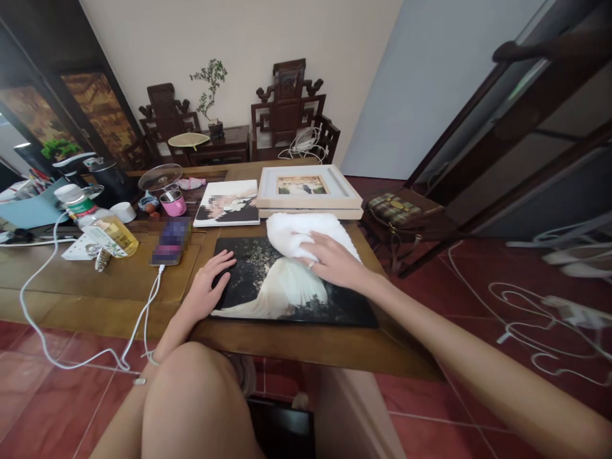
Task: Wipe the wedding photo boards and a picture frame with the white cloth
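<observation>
My right grip (329, 258) clasps a white towel (285, 231) over the dark photo panel (287, 290), whose long axis runs left-right along the surface (287, 342); my left grip (213, 280) spreads over its left end. The bottle label (82, 207) is illegible.

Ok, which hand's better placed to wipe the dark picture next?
Probably the right hand: it rests on the white cloth; the left hand lies at the left edge of the dark picture.
</observation>
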Demonstrator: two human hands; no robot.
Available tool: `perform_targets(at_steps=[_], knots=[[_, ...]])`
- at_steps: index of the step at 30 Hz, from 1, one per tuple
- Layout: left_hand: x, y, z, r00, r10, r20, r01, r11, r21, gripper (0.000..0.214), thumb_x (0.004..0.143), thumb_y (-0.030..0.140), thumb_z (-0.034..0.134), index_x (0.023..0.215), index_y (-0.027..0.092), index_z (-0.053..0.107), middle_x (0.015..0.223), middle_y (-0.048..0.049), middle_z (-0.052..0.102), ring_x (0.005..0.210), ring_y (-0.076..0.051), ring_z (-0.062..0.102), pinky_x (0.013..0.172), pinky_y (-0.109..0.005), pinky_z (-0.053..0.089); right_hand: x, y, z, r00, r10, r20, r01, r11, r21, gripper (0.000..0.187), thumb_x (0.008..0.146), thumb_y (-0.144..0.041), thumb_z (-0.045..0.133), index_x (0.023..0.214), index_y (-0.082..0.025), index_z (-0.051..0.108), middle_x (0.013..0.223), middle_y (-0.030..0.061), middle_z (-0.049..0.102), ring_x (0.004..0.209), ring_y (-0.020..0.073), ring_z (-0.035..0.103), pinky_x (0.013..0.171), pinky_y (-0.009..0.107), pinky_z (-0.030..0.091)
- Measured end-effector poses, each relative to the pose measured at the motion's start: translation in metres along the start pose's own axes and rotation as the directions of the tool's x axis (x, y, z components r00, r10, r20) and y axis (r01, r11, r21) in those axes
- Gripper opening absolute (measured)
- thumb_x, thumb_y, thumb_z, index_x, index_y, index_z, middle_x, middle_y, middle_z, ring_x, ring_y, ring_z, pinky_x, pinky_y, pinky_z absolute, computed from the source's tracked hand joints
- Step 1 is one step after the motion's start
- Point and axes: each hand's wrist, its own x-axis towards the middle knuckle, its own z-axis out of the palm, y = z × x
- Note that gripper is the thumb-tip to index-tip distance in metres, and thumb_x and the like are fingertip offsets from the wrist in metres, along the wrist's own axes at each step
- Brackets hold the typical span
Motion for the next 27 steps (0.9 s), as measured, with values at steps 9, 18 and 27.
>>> perform_targets(at_steps=[9,18,27], knots=[[0.001,-0.002,0.002,1.000,-0.007,0.011,0.007,1.000,0.016,0.034,0.095,0.028,0.044,0.122,0.018,0.062,0.138,-0.0100,0.054,0.136,-0.024,0.041,0.114,-0.047,0.031,-0.074,-0.094,0.004,0.965,-0.221,0.139,0.200,0.968,0.152,0.027,0.068,-0.008,0.050,0.085,-0.019,0.067,0.146,0.0078,0.044,0.140,0.0281,0.030,0.114,0.059,0.019],[-0.001,0.001,-0.001,1.000,-0.005,0.001,0.005,1.000,-0.003,0.034,0.094,0.029,0.045,0.121,0.019,0.062,0.138,-0.0101,0.055,0.135,-0.024,0.042,0.114,-0.048,0.031,-0.049,-0.053,-0.002,0.984,-0.156,0.084,0.150,0.986,0.068,0.026,0.081,-0.011,0.046,0.094,-0.020,0.066,0.138,0.0106,0.054,0.133,0.0237,0.043,0.113,0.049,0.031],[-0.001,-0.003,0.000,1.000,-0.010,-0.001,0.010,1.000,-0.006,0.034,0.094,0.028,0.045,0.122,0.018,0.061,0.138,-0.0102,0.055,0.136,-0.023,0.042,0.115,-0.046,0.030,-0.029,-0.004,0.003,0.999,-0.008,-0.053,0.005,0.999,-0.052,0.019,0.087,-0.018,0.044,0.087,-0.017,0.064,0.133,0.0193,0.057,0.129,0.0307,0.048,0.108,0.057,0.033]])
